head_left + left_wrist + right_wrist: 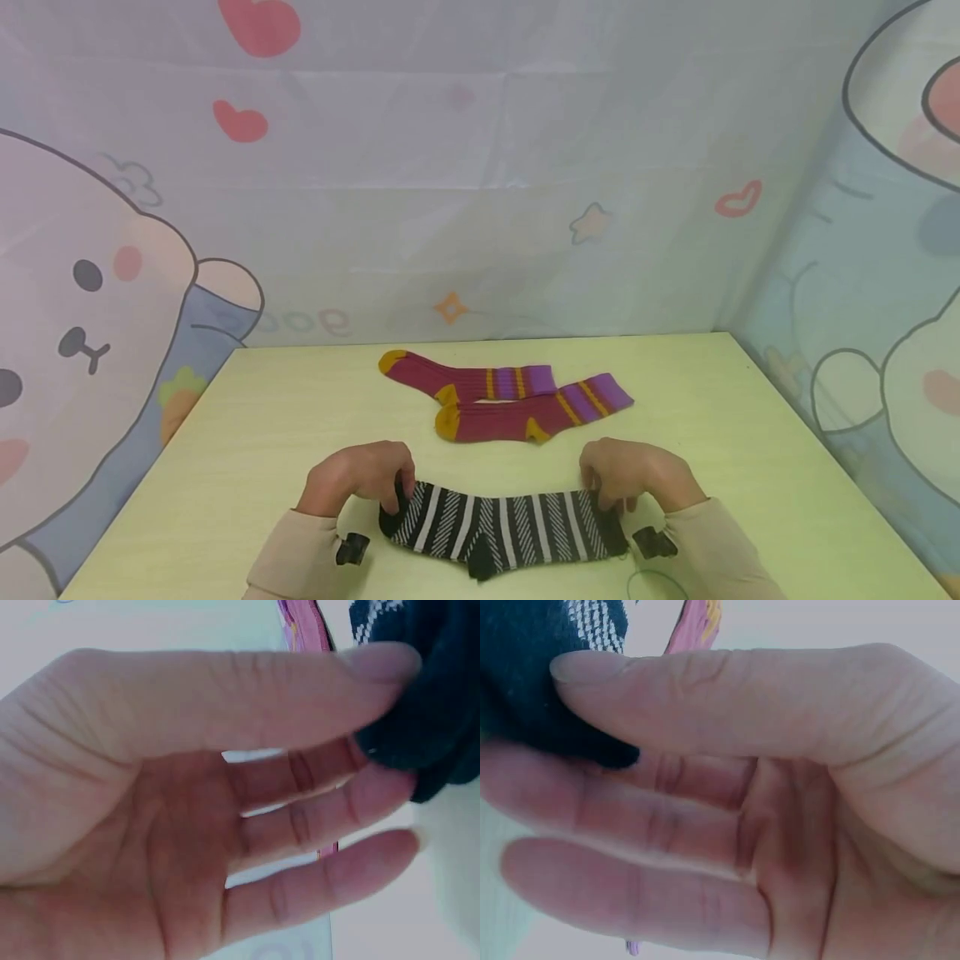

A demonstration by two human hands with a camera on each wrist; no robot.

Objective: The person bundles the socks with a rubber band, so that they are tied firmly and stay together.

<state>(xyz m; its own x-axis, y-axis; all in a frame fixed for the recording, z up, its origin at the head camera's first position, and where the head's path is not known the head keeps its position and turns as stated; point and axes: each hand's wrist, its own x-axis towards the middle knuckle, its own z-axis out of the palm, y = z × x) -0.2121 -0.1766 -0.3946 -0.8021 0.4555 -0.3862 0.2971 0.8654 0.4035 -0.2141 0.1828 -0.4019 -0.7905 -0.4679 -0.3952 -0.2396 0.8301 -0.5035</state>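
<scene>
A black-and-white patterned sock [517, 529] lies sideways near the table's front, its heel pointing toward me. At its dark toe end, my left hand [375, 473] pinches the fabric between thumb and fingers. My right hand [626, 473] pinches the dark cuff at the other end. In the left wrist view the thumb presses on the dark cloth [442, 697] with fingers behind it. The right wrist view likewise has dark knit cloth [525, 682] caught between thumb and fingers.
Beyond the hands lie two maroon socks with mustard toes and purple striped cuffs, one farther back [465, 382] and one nearer [495, 421], close together. The pale yellow table [300, 400] ends at a printed cloth backdrop [525, 167]. A thin dark loop [660, 572] shows near the right sleeve.
</scene>
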